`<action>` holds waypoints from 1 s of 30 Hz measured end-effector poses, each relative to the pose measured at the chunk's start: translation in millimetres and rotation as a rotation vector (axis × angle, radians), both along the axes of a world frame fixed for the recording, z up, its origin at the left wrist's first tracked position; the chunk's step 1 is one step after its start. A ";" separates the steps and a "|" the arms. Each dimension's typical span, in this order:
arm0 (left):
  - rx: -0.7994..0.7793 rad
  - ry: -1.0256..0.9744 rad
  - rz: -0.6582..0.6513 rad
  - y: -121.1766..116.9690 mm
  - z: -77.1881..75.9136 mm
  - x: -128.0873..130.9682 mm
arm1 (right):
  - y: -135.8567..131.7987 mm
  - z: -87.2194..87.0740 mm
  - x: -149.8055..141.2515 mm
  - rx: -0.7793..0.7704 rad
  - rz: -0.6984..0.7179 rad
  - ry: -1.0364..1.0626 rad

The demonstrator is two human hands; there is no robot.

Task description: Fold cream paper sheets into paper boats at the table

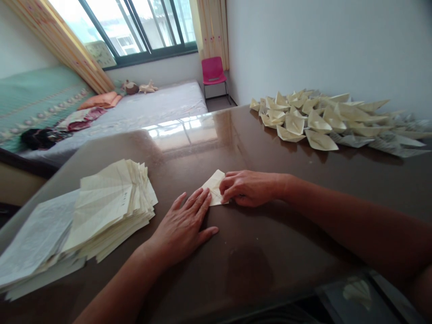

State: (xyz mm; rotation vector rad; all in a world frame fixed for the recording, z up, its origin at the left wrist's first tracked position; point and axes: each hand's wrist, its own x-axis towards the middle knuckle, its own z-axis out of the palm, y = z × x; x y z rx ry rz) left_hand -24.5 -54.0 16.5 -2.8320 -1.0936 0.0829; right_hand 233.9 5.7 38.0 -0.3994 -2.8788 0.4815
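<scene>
- Daylight from a sliding window (pixel 162 29) fell across a bedroom, where a bed (pixel 172 96) and a pink chair (pixel 213 71) stood beyond a glossy brown counter (pixel 202 159).
- Near the middle of the counter lay a small piece of folded cream paper (pixel 215 183), between the person's two hands and partly covered by their fingers.
- The left hand (pixel 185 222) lay palm down and outstretched, grasping nothing; its fingertips rested on the paper's lower left edge, and its thumb stood apart on the bare surface.
- The right hand (pixel 245 186) had its fingers curled in at the paper's right side; whether it pinched the sheet or merely pressed on it could not be told.
- Left of the hands sat a loose stack of cream sheets (pixel 104 193), the top one marked with creases.
- Many folded paper boats (pixel 319 123) crowded the far right of the counter, near the wall.
- With so little of the paper pinned, a sideways tug from the right hand could slide it over the slick surface and skew a crease.
- Hard pressure from the curled fingers might tear the paper along a fold, as it looked thin.
- The uneven stack could fan out if the left forearm brushed it.
</scene>
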 end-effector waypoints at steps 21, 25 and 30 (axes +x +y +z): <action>-0.026 -0.344 0.030 22.8 0.5 -4.0 | -18.3 -7.3 -19.9 0.291 -0.258 -0.097; -0.054 -0.451 0.010 19.2 5.6 -4.1 | -16.1 -3.2 -16.9 0.317 -0.268 -0.140; 0.059 -0.587 0.077 33.0 2.6 -6.1 | -7.0 -4.3 -12.4 0.336 -0.184 -0.131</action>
